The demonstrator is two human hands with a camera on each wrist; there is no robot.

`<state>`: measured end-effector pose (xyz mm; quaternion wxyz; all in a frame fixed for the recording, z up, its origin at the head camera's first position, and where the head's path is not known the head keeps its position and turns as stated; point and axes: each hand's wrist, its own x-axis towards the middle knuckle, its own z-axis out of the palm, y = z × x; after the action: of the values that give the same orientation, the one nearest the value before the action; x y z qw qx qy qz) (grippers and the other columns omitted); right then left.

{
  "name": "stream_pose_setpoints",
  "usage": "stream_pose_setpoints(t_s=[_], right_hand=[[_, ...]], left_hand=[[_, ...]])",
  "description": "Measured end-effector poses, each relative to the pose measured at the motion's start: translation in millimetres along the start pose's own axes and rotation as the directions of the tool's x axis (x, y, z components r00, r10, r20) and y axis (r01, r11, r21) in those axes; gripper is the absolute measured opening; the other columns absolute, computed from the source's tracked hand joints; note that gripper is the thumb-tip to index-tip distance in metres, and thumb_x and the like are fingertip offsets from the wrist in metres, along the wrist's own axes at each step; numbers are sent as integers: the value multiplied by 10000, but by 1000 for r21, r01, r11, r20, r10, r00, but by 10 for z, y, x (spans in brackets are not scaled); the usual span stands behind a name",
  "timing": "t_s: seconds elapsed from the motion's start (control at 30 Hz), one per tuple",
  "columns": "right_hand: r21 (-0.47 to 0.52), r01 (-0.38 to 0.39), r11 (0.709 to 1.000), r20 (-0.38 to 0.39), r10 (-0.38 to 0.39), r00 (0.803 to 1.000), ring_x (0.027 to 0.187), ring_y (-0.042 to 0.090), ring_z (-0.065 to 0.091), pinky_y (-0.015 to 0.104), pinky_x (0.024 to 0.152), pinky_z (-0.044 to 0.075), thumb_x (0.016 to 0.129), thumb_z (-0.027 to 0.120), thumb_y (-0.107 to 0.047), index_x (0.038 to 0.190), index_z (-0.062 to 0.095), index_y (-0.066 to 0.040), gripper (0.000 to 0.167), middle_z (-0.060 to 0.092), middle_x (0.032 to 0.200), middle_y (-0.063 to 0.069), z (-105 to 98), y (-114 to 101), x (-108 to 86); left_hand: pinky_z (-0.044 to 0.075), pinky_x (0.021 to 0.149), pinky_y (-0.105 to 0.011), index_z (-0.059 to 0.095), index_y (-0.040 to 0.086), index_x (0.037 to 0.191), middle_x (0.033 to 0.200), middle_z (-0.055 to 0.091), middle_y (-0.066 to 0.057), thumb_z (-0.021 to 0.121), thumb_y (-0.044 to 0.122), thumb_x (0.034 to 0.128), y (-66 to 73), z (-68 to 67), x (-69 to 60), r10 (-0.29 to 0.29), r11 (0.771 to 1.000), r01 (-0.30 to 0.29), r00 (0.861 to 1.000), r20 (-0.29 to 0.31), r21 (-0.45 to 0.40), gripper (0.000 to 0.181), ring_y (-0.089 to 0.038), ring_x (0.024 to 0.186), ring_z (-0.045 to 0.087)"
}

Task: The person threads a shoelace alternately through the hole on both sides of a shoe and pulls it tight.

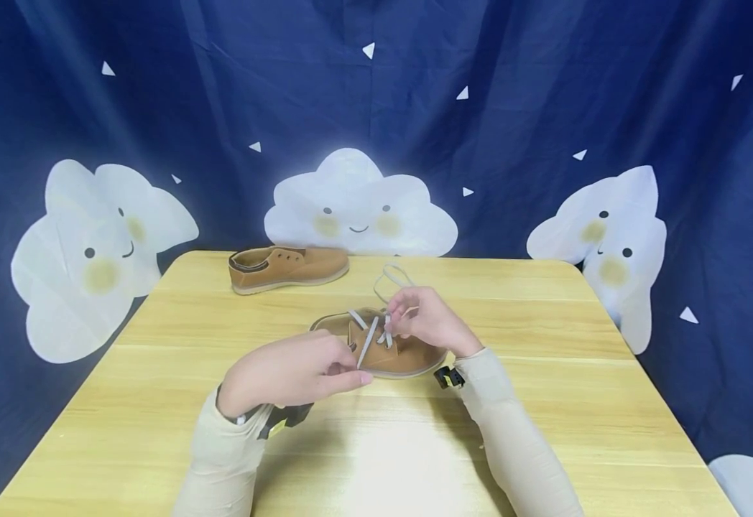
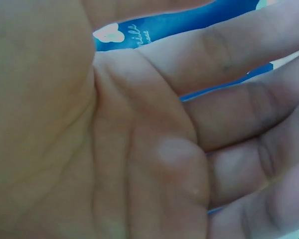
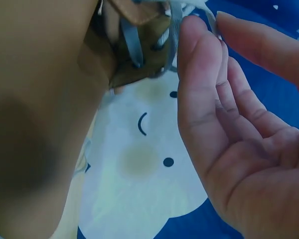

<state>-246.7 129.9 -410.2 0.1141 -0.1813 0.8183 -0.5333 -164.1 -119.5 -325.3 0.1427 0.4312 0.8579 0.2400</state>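
A brown lace-up shoe [image 1: 418, 355] lies on the table, toe to the right, with a pale grey shoelace [image 1: 368, 343] partly threaded through its eyelets. My right hand [image 1: 433, 316] is above its front part and pinches the lace between thumb and index finger, as the right wrist view shows. On the near side, my left hand [image 1: 289, 370] reaches over the shoe's heel end. One straight strand of lace runs down between its thumb and index finger, which hold it. In the left wrist view only the palm [image 2: 139, 139] and fingers show; the fingertips are out of frame.
A second brown shoe [image 1: 289, 269], with no lace in its visible eyelets, stands at the table's back left. A loose loop of lace [image 1: 394, 271] extends behind the worked shoe. The wooden table [image 1: 544, 416] ends at a blue curtain [image 1: 512, 129] with cloud prints.
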Motion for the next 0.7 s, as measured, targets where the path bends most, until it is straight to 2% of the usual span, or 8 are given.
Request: stream_pose_setpoints(t_s=[0.13,0.27,0.37,0.43,0.5,0.6,0.7], right_hand=[[-4,13,1000,19,-13,1000,787,238,732,364,721,633,885,708,32,1105,659,58,227,691,949,169,-78,25,-8],[-135,57,989,12,-56,998,875,274,716,416,819,610,887,757,-48,1103,678,55,252,708,989,184,-199,87,-15],[-293,36,955,44,-25,999,1069,331,680,480,979,553,853,829,-131,1190,670,46,413,716,1138,198,-280,162,-39],[-371,3,928,106,39,994,1243,387,611,528,1090,487,815,875,-177,1316,615,45,606,662,1306,221,-307,209,-62],[-429,-31,903,167,113,979,1372,421,519,556,1163,423,772,916,-215,1435,533,33,805,577,1448,226,-304,232,-82],[-498,-31,866,223,163,961,1441,434,447,568,1199,382,713,958,-233,1500,460,31,968,503,1527,231,-260,253,-83],[-550,-20,835,217,166,962,1410,409,484,547,1192,401,678,974,-195,1471,490,36,957,536,1495,218,-205,257,-63]], left_hand=[[345,529,-170,541,213,650,588,373,153,578,334,1055,25,10,-24,34,999,-33,999,-26,35,424,35,539,358],[398,591,-174,578,215,673,624,423,149,569,346,1060,77,10,-66,72,994,-68,996,-50,81,409,25,600,401],[412,609,-177,595,216,687,646,454,142,567,358,1061,122,8,-99,68,993,-62,996,-58,99,401,19,620,418],[415,605,-176,607,221,695,656,470,143,573,364,1058,149,7,-116,61,993,-54,996,-62,104,392,20,623,425],[410,592,-173,601,220,687,653,468,142,578,367,1055,169,5,-128,58,993,-51,996,-68,104,397,23,616,420],[401,579,-169,569,211,662,642,442,140,577,361,1058,185,-1,-143,67,994,-59,994,-85,93,422,29,603,404],[401,575,-168,541,206,650,635,421,138,568,349,1064,186,-7,-156,83,994,-75,991,-106,77,439,35,593,391]])
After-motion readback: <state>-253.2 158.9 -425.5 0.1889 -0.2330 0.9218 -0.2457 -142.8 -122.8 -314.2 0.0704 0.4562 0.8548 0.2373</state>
